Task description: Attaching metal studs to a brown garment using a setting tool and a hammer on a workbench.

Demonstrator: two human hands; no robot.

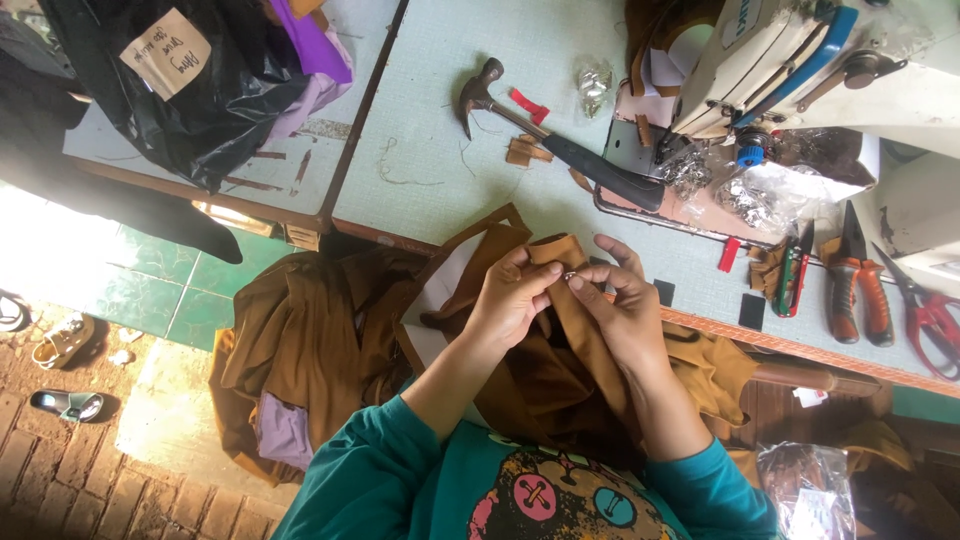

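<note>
My left hand [510, 300] pinches a folded strap of the brown garment [560, 350]; my right hand [625, 310] grips a small metal fastener [570, 277] against that strap, over the tabletop's [440, 130] near edge. I judge the fastener could slip from my fingertips and vanish into the loose folds on my lap. Beyond lie a hammer [560, 140], pliers [855, 280], red scissors [930, 315] and a sewing machine [790, 60]; green tile and brick floor [60, 470] below.
</note>
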